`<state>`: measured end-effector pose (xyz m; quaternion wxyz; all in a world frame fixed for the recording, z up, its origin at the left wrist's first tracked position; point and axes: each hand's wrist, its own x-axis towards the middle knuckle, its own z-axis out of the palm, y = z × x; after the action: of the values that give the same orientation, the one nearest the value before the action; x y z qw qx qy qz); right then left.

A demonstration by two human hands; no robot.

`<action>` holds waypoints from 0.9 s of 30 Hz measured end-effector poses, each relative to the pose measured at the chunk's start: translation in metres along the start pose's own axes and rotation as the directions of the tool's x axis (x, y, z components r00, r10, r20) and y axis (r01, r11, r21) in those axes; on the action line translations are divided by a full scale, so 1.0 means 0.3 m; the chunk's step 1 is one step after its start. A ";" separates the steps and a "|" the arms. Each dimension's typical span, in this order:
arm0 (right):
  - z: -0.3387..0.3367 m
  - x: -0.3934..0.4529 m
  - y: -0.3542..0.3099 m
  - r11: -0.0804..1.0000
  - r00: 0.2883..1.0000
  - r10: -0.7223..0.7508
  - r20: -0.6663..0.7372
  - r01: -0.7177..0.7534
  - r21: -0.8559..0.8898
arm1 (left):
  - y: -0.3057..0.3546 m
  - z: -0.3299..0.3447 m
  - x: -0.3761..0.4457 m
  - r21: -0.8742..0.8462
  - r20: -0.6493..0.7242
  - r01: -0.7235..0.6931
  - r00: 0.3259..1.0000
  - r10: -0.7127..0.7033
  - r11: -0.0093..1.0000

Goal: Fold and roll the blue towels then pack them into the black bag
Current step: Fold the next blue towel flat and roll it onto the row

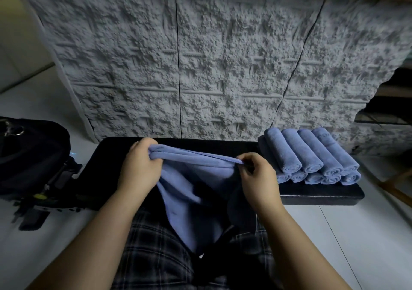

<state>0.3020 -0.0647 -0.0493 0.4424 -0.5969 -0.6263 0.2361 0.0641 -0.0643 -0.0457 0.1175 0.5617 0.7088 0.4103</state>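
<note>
A blue towel (189, 191) hangs doubled over in front of me, above my lap and the near edge of a black padded bench (321, 195). My left hand (139, 167) grips its upper left corner. My right hand (256, 176) pinches the upper right corner, so the top edge is stretched between them. Several rolled blue towels (312, 156) lie stacked in two layers on the right end of the bench. The black bag (31, 153) sits on the floor at the left.
A rough grey textured wall panel (200, 62) rises right behind the bench. Black straps and buckles (38, 205) trail from the bag across the white floor (356, 234). A wooden frame (396, 189) shows at the far right.
</note>
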 end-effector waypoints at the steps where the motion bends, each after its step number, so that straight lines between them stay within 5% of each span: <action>1: 0.002 -0.001 0.006 1.000 1.000 0.021 -0.012 -0.021 -0.008 | -0.008 -0.016 0.006 -0.028 -0.015 0.015 1.000 -0.015 1.000; 10: 0.059 -0.034 0.011 0.983 0.977 0.176 0.121 -0.181 0.027 | -0.102 -0.032 0.000 -0.134 0.053 0.246 0.969 -0.241 0.960; 13: 0.084 -0.036 0.001 0.967 0.959 0.236 0.154 -0.248 0.063 | -0.092 -0.018 -0.010 -0.168 0.064 0.434 0.901 -0.430 0.885; 15: 0.101 -0.043 -0.012 0.957 0.955 0.246 0.165 -0.267 0.114 | -0.057 -0.001 -0.017 -0.318 0.189 0.538 0.843 -0.504 0.781; 18: 0.123 -0.056 -0.036 0.941 0.942 0.212 0.261 -0.268 0.205 | 0.032 0.013 -0.036 -0.539 0.332 0.543 0.840 -0.430 0.644; 24: 0.153 -0.103 -0.092 0.853 0.878 0.036 0.477 -0.276 0.444 | 0.176 0.033 -0.030 -0.731 0.351 0.419 0.908 -0.229 0.539; 27: 0.149 -0.102 -0.091 0.901 0.872 0.039 0.487 -0.242 0.360 | 0.200 0.030 -0.034 -0.811 0.401 0.439 0.899 -0.178 0.386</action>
<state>0.2467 -0.0883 -0.0575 0.3742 -0.4607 -0.6046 0.5312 0.1152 -0.0674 -0.0117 0.5550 0.3196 0.4601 0.6149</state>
